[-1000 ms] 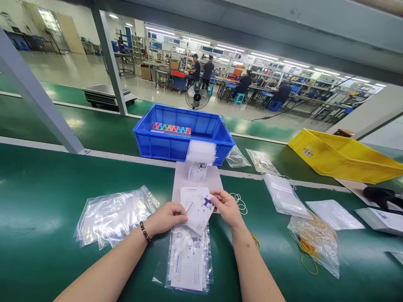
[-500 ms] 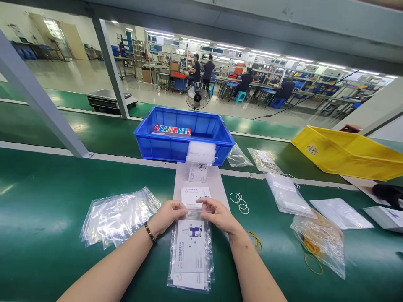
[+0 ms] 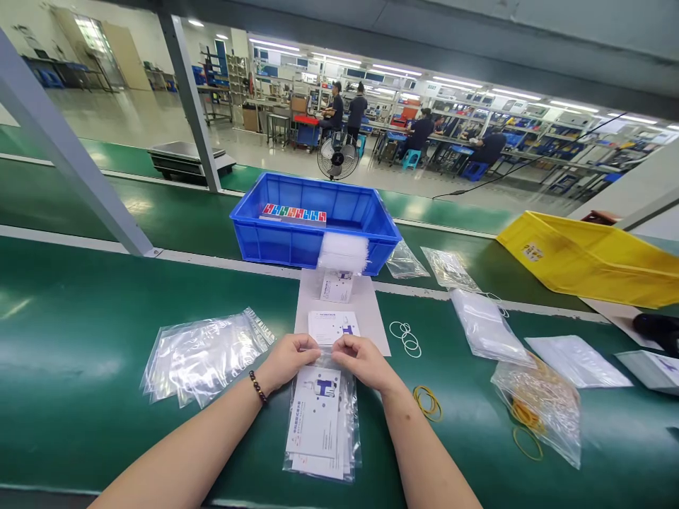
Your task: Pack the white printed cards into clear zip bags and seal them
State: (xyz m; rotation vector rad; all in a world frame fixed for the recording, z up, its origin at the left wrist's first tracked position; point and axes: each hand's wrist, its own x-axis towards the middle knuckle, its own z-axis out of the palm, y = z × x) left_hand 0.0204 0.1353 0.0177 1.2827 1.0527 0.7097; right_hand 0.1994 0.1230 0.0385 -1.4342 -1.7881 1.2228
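A clear plastic bag (image 3: 347, 424) with a printed white leaflet (image 3: 314, 413) inside lies in front of me, on top of other bagged leaflets. At its upper end my left hand (image 3: 291, 359) pinches the bag's edge, a bracelet on that wrist. Close beside it, my right hand (image 3: 363, 359) pinches the same edge with thumb and curled fingers. Just beyond my fingertips is a stack of similar leaflets (image 3: 333, 325) on a pale board (image 3: 371, 304). Spread to the left are several flat zip bags (image 3: 204, 357).
A blue bin (image 3: 265, 244) stands behind the board, a yellow bin (image 3: 588, 261) at the right. White rings (image 3: 407, 339), yellow rubber bands (image 3: 427, 403) and plastic packs (image 3: 491, 326) lie to the right. A slanted post (image 3: 79, 141) rises at left; a fan (image 3: 337, 157) and people are beyond.
The fingers of my right hand have curled in and moved closer to my left hand along the bag's edge. The whole view has shifted slightly.
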